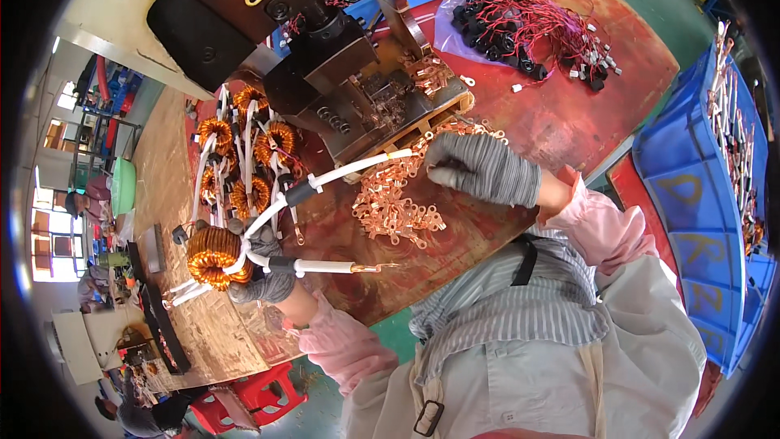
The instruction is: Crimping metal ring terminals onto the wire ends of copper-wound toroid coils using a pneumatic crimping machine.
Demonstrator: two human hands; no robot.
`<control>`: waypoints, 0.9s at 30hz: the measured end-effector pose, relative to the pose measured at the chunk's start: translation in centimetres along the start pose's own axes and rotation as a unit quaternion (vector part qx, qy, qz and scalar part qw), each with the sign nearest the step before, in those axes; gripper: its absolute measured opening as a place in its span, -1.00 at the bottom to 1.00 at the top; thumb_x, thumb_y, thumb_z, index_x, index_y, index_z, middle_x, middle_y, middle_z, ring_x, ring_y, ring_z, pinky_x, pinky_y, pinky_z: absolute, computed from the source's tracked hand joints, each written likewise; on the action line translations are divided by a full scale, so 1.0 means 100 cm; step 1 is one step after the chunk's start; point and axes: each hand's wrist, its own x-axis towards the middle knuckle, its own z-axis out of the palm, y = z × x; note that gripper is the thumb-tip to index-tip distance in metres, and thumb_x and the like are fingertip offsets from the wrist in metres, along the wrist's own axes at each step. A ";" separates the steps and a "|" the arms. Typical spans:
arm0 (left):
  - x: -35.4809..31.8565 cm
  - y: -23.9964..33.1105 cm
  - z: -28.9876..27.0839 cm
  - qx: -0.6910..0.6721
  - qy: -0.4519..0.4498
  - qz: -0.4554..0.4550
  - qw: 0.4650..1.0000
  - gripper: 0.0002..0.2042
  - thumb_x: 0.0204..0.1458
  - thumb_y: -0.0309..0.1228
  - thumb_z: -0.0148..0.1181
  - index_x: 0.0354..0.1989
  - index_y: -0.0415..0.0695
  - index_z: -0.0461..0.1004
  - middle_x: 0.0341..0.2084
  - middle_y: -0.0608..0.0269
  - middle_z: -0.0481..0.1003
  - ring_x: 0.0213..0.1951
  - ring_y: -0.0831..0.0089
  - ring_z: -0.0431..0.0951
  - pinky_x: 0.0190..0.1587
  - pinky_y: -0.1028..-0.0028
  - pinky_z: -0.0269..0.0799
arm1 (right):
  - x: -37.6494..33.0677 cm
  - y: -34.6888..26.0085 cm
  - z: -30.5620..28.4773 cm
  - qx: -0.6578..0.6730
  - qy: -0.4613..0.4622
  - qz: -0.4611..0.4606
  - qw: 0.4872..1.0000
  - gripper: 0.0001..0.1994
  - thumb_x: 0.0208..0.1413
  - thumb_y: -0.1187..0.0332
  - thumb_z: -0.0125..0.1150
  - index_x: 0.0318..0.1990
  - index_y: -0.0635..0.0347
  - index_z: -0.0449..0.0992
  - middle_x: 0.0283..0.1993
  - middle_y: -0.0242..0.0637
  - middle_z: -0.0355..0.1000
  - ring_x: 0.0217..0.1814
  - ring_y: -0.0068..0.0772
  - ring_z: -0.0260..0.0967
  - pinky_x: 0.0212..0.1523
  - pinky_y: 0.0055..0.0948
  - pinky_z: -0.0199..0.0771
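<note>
My left hand (272,283), in a grey glove, is closed round a toroidal coil (218,258) with orange-copper winding and white leads, mostly behind it. One white lead (349,169) with a black sleeve stretches up to the right, its tip close to my right hand. Another lead (323,266) points right and ends in bare copper strands (375,267). My right hand (483,169), in a grey striped glove, is curled shut at the edge of a heap of copper ring terminals (394,203). Whatever its fingertips pinch is hidden.
A dark press (325,89) stands just beyond the terminals. More toroidal coils (252,146) lie left of it. Black parts with red wires (528,32) sit on a purple bag at the far right. A blue crate (691,187) with white leads stands right; a red stool (260,398) is lower left.
</note>
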 end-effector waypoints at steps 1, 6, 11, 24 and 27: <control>0.002 -0.001 0.001 -0.045 -0.012 -0.034 0.998 -0.08 -0.41 -0.26 0.40 0.18 -0.26 0.00 0.06 -0.08 0.21 0.10 0.13 0.21 0.20 0.10 0.06 | 0.002 -0.008 -0.004 0.079 0.021 0.055 0.995 -0.84 0.00 0.37 0.17 -0.28 0.19 0.39 -0.45 -0.37 0.37 -0.44 -0.54 0.33 -0.46 -0.48 0.35; 0.001 0.004 0.005 0.035 0.037 -0.029 0.998 -0.09 -0.48 -0.26 0.43 0.12 -0.18 0.04 0.03 0.20 0.19 0.06 0.40 0.22 0.16 0.46 0.10 | 0.013 -0.009 -0.013 0.254 0.050 0.158 0.953 -0.83 -0.01 0.37 0.21 -0.26 0.19 0.48 -0.41 -0.38 0.44 -0.46 -0.62 0.32 -0.43 -0.55 0.37; 0.000 0.011 -0.001 -0.073 0.060 -0.077 0.993 -0.10 -0.52 -0.28 0.45 0.10 -0.17 0.05 0.01 0.25 0.22 0.07 0.47 0.21 0.16 0.47 0.11 | 0.026 0.002 -0.001 -0.001 0.124 -0.071 0.990 -0.83 -0.03 0.41 0.17 -0.24 0.17 0.48 -0.32 -0.29 0.45 -0.30 -0.35 0.38 -0.25 -0.43 0.39; 0.002 0.008 -0.006 0.111 -0.034 0.014 0.993 -0.13 -0.34 -0.23 0.36 0.15 -0.28 -0.01 0.07 0.02 0.16 0.13 0.15 0.15 0.24 0.16 -0.05 | 0.029 -0.004 0.001 0.232 0.027 0.044 0.971 -0.85 0.05 0.48 0.08 -0.21 0.27 0.46 -0.39 -0.33 0.43 -0.43 -0.61 0.35 -0.38 -0.57 0.42; 0.003 0.005 -0.004 0.083 -0.046 0.012 0.995 -0.13 -0.33 -0.21 0.35 0.15 -0.28 -0.01 0.06 0.00 0.16 0.12 0.12 0.16 0.23 0.14 -0.02 | 0.030 -0.005 -0.002 0.264 -0.001 0.077 0.962 -0.83 0.07 0.48 0.07 -0.19 0.30 0.46 -0.40 -0.30 0.43 -0.42 -0.59 0.38 -0.39 -0.60 0.44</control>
